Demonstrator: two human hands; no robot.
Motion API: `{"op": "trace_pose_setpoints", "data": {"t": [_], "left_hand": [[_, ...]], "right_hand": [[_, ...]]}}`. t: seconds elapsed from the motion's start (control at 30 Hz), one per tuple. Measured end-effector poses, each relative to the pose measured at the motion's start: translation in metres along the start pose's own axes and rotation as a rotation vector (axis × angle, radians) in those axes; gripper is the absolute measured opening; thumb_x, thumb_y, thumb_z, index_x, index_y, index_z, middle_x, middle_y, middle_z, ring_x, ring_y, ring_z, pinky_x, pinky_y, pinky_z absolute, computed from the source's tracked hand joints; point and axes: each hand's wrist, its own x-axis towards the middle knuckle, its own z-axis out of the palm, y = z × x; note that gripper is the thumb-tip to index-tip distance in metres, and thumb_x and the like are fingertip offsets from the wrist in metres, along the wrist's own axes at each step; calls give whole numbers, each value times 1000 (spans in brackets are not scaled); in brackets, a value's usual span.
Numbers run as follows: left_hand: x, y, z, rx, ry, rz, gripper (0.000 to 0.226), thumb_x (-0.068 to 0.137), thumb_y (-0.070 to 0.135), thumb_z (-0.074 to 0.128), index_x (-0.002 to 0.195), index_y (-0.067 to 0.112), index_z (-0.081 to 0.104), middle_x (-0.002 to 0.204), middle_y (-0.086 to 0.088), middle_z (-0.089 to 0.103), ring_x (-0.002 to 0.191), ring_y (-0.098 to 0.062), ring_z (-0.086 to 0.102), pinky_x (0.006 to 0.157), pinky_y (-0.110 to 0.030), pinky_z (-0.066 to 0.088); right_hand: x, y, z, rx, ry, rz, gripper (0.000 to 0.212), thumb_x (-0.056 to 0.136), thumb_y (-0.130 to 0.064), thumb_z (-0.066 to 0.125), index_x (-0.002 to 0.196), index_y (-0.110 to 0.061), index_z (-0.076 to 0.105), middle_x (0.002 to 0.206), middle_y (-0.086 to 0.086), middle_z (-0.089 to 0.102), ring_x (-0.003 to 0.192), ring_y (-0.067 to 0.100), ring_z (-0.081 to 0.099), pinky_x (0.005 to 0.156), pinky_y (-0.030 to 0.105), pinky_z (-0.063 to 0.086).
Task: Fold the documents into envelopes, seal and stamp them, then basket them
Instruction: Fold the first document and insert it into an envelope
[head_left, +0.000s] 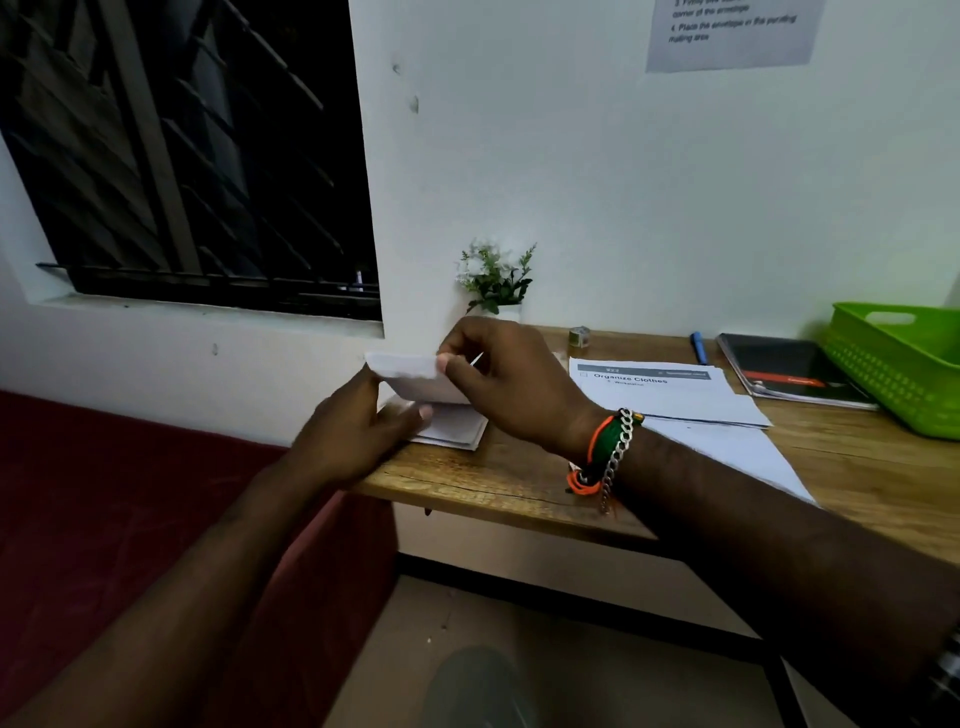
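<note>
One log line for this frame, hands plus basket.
left hand: holds envelope | right hand: pinches envelope top | basket: far right of desk

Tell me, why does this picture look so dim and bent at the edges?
Head view: dim indoor light, black window; the wide lens bows the table edge; the envelope between left hand and right hand is smeared; the wall notice is soft.
</note>
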Motion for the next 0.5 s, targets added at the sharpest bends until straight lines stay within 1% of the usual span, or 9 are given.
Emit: {"op": "trace_pose_setpoints", "data": {"t": [0.1,0.2,0.23,0.27,0.3,0.37,0.4,0.43,0.5], "left_hand": [[-7,33,2,-249,144,25,84,76,70,68,142,29,36,141,13,54,129,-6,55,107,-38,49],[-17,79,7,-430,318,113,99,71,63,72,147,23,22,146,8,45,127,1,53,95,-14,50],[-19,95,9,-443,359,141,103,70,61,74,148,22,21,146,9,43,126,4,52,92,-10,49],[-18,108,11,-429,393,160,106,68,61,77,149,22,20,146,8,43,127,2,52,94,-12,50],[-15,120,13,-382,423,172,108,66,62,79,149,23,21,147,6,42,129,-3,52,98,-21,52],[-3,140,15,-186,489,157,107,65,59,82,148,27,23,147,4,41,130,-16,50,103,-44,51],[4,149,17,-52,508,146,105,66,57,81,148,29,24,147,4,41,131,-19,47,104,-51,47],[11,157,17,87,506,149,103,67,57,79,150,30,24,146,3,40,131,-22,44,104,-53,43],[24,173,23,322,426,224,105,65,67,66,153,33,21,143,1,39,127,-26,41,99,-51,37]], "right_hand": [[0,-23,-16,147,104,2,10,95,-18,66,87,-13,70,78,-9,68,70,3,62,67,25,52],[1,-48,-41,322,230,24,11,96,-15,65,90,-8,70,75,-2,68,65,12,66,59,28,54],[1,-54,-51,374,267,36,11,97,-15,65,91,-7,69,73,2,68,63,15,67,57,28,52],[1,-59,-60,409,301,47,11,97,-15,65,92,-6,68,71,5,69,61,17,67,56,27,51],[0,-62,-70,433,334,58,11,97,-15,64,94,-6,68,71,9,69,59,18,67,55,27,50],[-6,-60,-92,489,399,89,10,98,-13,63,96,-4,67,76,19,70,58,19,67,53,23,48],[-10,-56,-103,512,428,106,10,97,-13,64,99,-3,67,78,22,71,58,18,65,51,20,47],[-15,-49,-113,511,452,121,12,96,-14,67,103,-4,67,78,22,70,58,17,64,50,18,46],[-26,-26,-131,399,466,152,28,88,-24,77,111,-12,66,73,14,70,60,13,62,54,21,47]]}}
